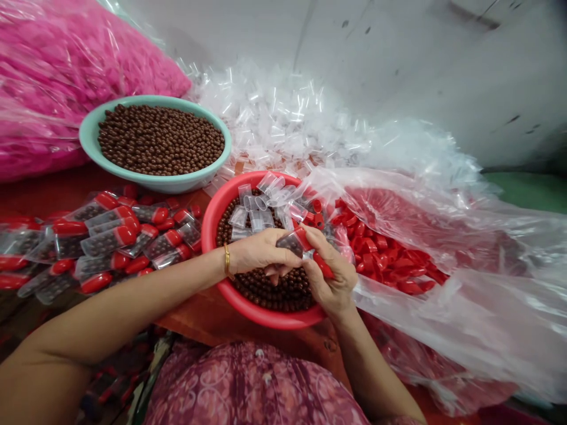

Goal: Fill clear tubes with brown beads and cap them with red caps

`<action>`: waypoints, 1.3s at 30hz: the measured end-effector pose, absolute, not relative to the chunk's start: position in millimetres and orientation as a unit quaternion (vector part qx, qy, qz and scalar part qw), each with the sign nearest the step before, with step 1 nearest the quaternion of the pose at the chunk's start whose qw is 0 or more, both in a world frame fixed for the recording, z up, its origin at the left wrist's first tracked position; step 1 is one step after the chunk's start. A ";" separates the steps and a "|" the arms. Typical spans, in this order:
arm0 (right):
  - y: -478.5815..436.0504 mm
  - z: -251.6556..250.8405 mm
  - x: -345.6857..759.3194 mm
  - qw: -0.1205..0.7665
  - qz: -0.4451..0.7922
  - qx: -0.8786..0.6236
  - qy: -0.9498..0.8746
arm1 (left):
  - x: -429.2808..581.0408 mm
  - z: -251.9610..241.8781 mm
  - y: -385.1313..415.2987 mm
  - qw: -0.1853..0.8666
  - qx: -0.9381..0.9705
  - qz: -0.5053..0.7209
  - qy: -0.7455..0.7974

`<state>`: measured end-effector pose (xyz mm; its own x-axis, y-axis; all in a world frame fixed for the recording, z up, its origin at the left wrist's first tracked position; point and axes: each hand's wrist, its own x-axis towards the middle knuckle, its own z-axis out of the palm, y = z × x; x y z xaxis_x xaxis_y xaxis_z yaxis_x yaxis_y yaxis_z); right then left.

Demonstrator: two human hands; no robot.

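Observation:
My left hand (261,251), with a gold bangle at its wrist, is closed around a small clear plastic container (290,242) with dark balls inside. My right hand (334,274) pinches the red cap (303,238) at that container's end. A second red cap (323,265) shows between the fingers and palm of my right hand. Both hands are over a red basin (248,313) of brown balls (283,292). Clear empty containers (259,218) lie on the balls at the basin's far side.
Filled, red-capped containers (110,236) are heaped on the left. Behind them stands a pale green basin (88,133) of brown balls. A bag of pink pieces (80,77) fills the back left. Clear containers (283,112) pile along the wall; loose red caps (385,260) spill from a plastic bag (487,248).

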<state>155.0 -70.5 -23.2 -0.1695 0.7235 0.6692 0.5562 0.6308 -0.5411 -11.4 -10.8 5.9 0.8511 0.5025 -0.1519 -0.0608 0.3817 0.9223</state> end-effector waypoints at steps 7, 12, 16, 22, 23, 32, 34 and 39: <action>-91.0 -23.4 149.4 0.475 0.123 -0.459 -0.741 | -12.4 5.5 -13.2 0.777 0.563 0.148 0.241; -91.2 -16.6 156.0 0.461 0.169 -0.459 -0.740 | -10.8 2.5 -12.6 0.735 0.604 0.131 0.280; -76.8 -14.4 149.7 0.525 0.255 -0.501 -0.639 | -5.5 1.7 -16.2 0.684 0.671 0.102 0.267; -55.3 -10.5 132.6 0.434 0.500 -0.512 -0.547 | -4.1 2.3 -19.6 0.579 0.765 0.131 0.250; -54.4 -8.2 132.9 0.408 0.509 -0.508 -0.563 | -4.6 1.9 -19.3 0.560 0.779 0.134 0.250; -61.3 -12.3 138.6 0.299 0.323 -0.514 -0.736 | -5.7 -2.9 -21.1 0.366 0.883 0.082 0.282; -59.4 -20.4 137.2 0.335 0.386 -0.514 -0.689 | -3.2 0.8 -21.3 0.386 0.874 0.064 0.288; -48.9 -23.5 147.8 0.451 0.433 -0.532 -0.571 | -2.3 14.4 -22.0 0.418 0.850 0.106 0.302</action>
<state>147.8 -48.9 -23.5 -0.0282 0.9981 0.0545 0.2174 0.0593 -0.9743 -2.3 -22.0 14.4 0.7947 0.6026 -0.0727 0.4252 -0.4672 0.7752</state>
